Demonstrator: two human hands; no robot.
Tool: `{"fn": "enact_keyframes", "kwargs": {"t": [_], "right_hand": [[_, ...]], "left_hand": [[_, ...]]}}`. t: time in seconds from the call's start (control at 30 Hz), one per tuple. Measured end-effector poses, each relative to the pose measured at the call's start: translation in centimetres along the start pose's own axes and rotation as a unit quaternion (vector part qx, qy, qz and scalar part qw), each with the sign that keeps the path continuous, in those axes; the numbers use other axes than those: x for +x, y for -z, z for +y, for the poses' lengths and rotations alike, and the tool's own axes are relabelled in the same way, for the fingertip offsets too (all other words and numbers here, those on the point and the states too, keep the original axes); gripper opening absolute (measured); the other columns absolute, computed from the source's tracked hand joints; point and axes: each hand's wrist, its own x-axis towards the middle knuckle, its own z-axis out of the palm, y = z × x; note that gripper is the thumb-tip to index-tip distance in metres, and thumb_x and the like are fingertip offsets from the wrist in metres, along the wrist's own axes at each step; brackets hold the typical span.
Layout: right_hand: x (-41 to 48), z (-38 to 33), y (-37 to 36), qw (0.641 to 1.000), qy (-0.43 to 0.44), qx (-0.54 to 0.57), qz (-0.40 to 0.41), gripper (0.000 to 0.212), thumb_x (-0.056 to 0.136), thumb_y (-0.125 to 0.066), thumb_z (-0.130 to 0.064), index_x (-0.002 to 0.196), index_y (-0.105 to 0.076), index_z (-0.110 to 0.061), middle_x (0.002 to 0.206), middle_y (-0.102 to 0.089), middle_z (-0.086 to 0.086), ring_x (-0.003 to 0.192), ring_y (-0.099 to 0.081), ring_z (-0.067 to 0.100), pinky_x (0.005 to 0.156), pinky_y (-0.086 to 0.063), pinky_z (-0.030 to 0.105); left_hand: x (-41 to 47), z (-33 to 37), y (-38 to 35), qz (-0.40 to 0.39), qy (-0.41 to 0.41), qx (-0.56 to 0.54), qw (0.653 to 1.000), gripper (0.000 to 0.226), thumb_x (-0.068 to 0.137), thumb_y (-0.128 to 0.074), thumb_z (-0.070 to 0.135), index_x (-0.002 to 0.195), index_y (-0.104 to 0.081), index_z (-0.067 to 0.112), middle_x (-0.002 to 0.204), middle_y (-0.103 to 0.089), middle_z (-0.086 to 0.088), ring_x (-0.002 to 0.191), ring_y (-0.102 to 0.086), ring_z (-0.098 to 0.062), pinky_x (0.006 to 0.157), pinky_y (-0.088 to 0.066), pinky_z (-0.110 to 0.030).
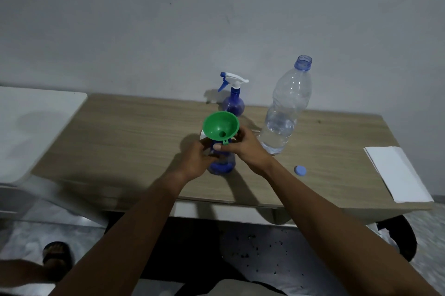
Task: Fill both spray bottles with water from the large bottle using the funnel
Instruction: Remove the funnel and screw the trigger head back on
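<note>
A green funnel sits in the neck of a blue spray bottle standing near the middle of the wooden table. My left hand grips that bottle's neck from the left. My right hand holds the funnel's stem and tab from the right. A second blue spray bottle with its white trigger head on stands behind. The large clear bottle stands uncapped to the right, water in its lower part. Its blue cap lies on the table.
A white folded sheet lies at the table's right end. A white surface adjoins the table on the left. A grey wall rises right behind the table. A sandalled foot shows on the floor at lower left.
</note>
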Motion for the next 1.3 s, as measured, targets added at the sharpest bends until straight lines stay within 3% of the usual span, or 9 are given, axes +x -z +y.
{"fn": "enact_keyframes", "kwargs": {"t": [0.17, 0.33, 0.4, 0.5, 0.6, 0.7, 0.83, 1.0, 1.3], "right_hand": [[0.4, -2.0, -1.2, 0.997, 0.037, 0.055, 0.033, 0.05, 0.078, -0.079, 0.01, 0.123, -0.065, -0.008, 0.111, -0.074, 0.003, 0.107, -0.07, 0.014, 0.09, -0.057, 0.027], [1.3, -4.5, -0.5, 0.977, 0.091, 0.14, 0.132, 0.038, 0.08, -0.079, 0.004, 0.112, -0.066, -0.012, 0.104, -0.074, 0.001, 0.102, -0.07, 0.016, 0.087, -0.057, 0.028], [1.5, -3.8, 0.5, 0.977, 0.104, 0.043, 0.182, 0.044, 0.076, -0.084, 0.003, 0.113, -0.067, -0.014, 0.106, -0.074, 0.001, 0.1, -0.07, 0.015, 0.087, -0.057, 0.031], [0.9, -0.7, 1.6, 0.953, -0.002, -0.223, 0.204, 0.068, 0.068, -0.092, -0.009, 0.13, -0.062, -0.012, 0.116, -0.073, 0.006, 0.1, -0.069, 0.019, 0.094, -0.058, 0.042], [-0.3, 1.5, 2.0, 0.87, -0.099, -0.454, 0.165, 0.073, 0.075, -0.087, -0.032, 0.14, -0.056, -0.019, 0.123, -0.07, 0.009, 0.108, -0.067, 0.027, 0.091, -0.057, 0.044], [-0.4, 2.4, 1.9, 0.802, -0.124, -0.573, 0.116, 0.066, 0.081, -0.079, -0.045, 0.137, -0.056, -0.019, 0.123, -0.067, 0.009, 0.111, -0.066, 0.03, 0.081, -0.052, 0.037], [0.3, 3.4, 1.4, 0.759, -0.096, -0.634, 0.11, 0.055, 0.085, -0.075, -0.041, 0.132, -0.058, -0.016, 0.12, -0.066, 0.012, 0.105, -0.066, 0.032, 0.082, -0.057, 0.043], [1.0, 3.7, 1.1, 0.698, -0.103, -0.704, 0.08, 0.045, 0.09, -0.07, -0.024, 0.132, -0.059, -0.013, 0.126, -0.058, 0.016, 0.111, -0.062, 0.035, 0.083, -0.052, 0.044], [0.7, 3.8, 1.4, 0.697, -0.108, -0.707, 0.049, 0.056, 0.086, -0.074, -0.027, 0.137, -0.055, -0.017, 0.128, -0.058, 0.012, 0.114, -0.061, 0.032, 0.091, -0.053, 0.047]], "left_hand": [[0.7, -1.2, 0.4, -0.02, -0.012, -0.001, 1.0, 0.043, 0.088, -0.075, 0.011, 0.128, -0.064, 0.023, 0.114, -0.07, 0.009, 0.102, -0.062, 0.009, 0.086, -0.046, -0.011], [0.9, -2.0, 1.7, -0.026, -0.027, -0.047, 0.998, 0.066, 0.082, -0.08, 0.003, 0.143, -0.055, 0.011, 0.129, -0.068, -0.002, 0.12, -0.064, -0.01, 0.102, -0.051, -0.021], [0.9, -2.4, 2.5, -0.022, -0.031, -0.042, 0.998, 0.074, 0.08, -0.082, 0.003, 0.146, -0.051, 0.01, 0.133, -0.067, -0.004, 0.124, -0.063, -0.013, 0.108, -0.049, -0.028], [0.8, -3.0, 3.6, -0.025, -0.032, -0.041, 0.998, 0.079, 0.079, -0.083, 0.004, 0.149, -0.048, 0.012, 0.138, -0.064, -0.001, 0.127, -0.06, -0.01, 0.112, -0.046, -0.031], [0.8, -3.5, 4.6, -0.024, -0.03, -0.052, 0.998, 0.079, 0.08, -0.082, 0.003, 0.15, -0.047, 0.016, 0.136, -0.065, 0.003, 0.126, -0.06, -0.006, 0.111, -0.047, -0.031], [1.0, -4.3, 5.0, -0.011, -0.032, -0.057, 0.998, 0.08, 0.076, -0.086, 0.011, 0.148, -0.051, 0.022, 0.137, -0.065, 0.005, 0.128, -0.06, -0.009, 0.113, -0.046, -0.041], [1.0, -4.9, 5.2, 0.004, -0.043, -0.059, 0.997, 0.075, 0.077, -0.084, 0.008, 0.139, -0.054, 0.037, 0.133, -0.067, 0.006, 0.127, -0.061, -0.012, 0.113, -0.045, -0.047], [0.8, -4.8, 5.0, 0.003, -0.03, -0.062, 0.998, 0.075, 0.08, -0.082, 0.003, 0.146, -0.052, 0.024, 0.135, -0.066, 0.006, 0.127, -0.06, -0.009, 0.113, -0.045, -0.045], [0.7, -4.4, 5.1, 0.005, -0.04, -0.049, 0.998, 0.072, 0.082, -0.082, 0.008, 0.132, -0.052, 0.051, 0.133, -0.065, 0.015, 0.13, -0.057, -0.006, 0.114, -0.045, -0.041]]}}
